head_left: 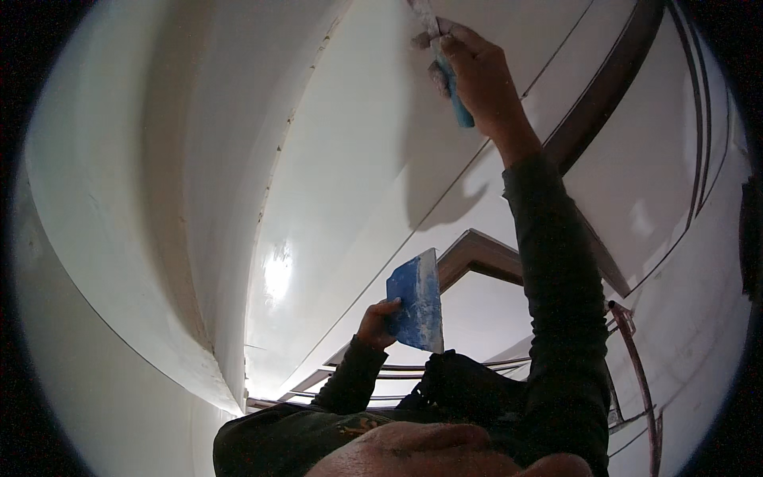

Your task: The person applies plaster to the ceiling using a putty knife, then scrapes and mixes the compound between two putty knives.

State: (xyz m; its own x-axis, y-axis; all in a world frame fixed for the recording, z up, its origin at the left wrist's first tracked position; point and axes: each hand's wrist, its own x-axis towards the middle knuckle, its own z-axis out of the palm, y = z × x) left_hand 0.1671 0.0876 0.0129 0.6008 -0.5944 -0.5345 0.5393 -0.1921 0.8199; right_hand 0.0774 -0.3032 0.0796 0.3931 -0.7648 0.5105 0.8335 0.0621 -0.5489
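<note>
Raised high against a pale, smooth ceiling-like surface (342,159), my right hand (473,75) grips a putty knife (458,99) by its teal handle. The knife's narrow, whitish-smeared blade points up to the top edge of the head view, and I cannot tell whether it touches the surface. Lower and left of it, my left hand (375,323) holds a wide blue putty scraper (413,302) with whitish residue along its straight edge. A thin groove (524,96) runs diagonally across the surface behind my right hand, and a rough pitted seam (280,147) runs to the left.
Dark curved trim (604,83) crosses the upper right. An angled brown frame (465,248) sits behind the blue scraper. A reddish metal railing (632,350) stands at lower right, with thin rails behind my body. A curved pale wall (119,381) fills the lower left.
</note>
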